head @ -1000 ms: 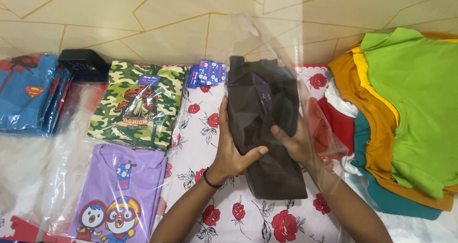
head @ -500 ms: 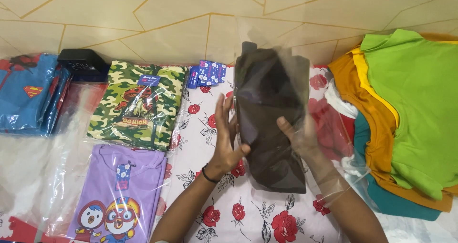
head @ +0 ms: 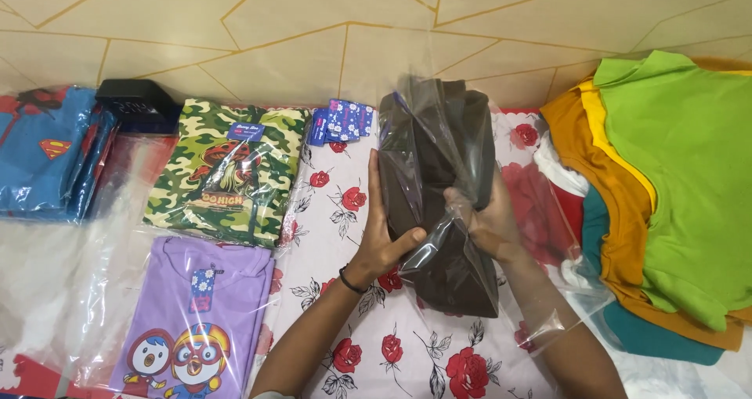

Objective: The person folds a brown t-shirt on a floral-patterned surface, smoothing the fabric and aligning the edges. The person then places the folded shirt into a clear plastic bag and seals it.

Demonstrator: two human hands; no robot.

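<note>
Both hands, left hand (head: 385,238) and right hand (head: 487,225), had fingers clamped on a dark garment (head: 439,203). Clear bag (head: 439,144) film blurred its top and hid the right fingers. Camouflage shirt (head: 227,172) lay nearby.

Both forearms are bare, with no sleeves in view. The left hand (head: 385,238) has a thin dark band (head: 350,281) round its wrist; the right hand (head: 487,220) wears nothing.

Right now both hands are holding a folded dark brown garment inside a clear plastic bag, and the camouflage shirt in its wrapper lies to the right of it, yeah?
Not quite. The head view shows the left hand and right hand gripping the folded dark brown garment in the clear plastic bag, but the camouflage shirt lies to its left, not its right.
</note>
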